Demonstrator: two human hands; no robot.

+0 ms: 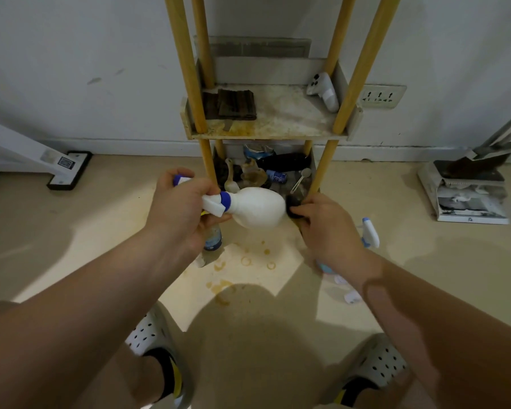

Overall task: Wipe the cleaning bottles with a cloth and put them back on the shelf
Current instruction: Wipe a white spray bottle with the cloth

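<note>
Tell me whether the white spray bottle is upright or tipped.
Tipped on its side. The left hand holds the white spray bottle by its trigger head, base pointing right toward the dark cloth in the right hand.

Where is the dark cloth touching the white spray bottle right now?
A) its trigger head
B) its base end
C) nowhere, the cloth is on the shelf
B: the right hand presses the dark cloth against the base end of the white spray bottle, while the left hand holds its trigger head.

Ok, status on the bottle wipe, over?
Left hand grips spray bottle by its neck, held sideways. Right hand presses dark cloth to its base. Shelf ahead, nothing blocking.
</note>
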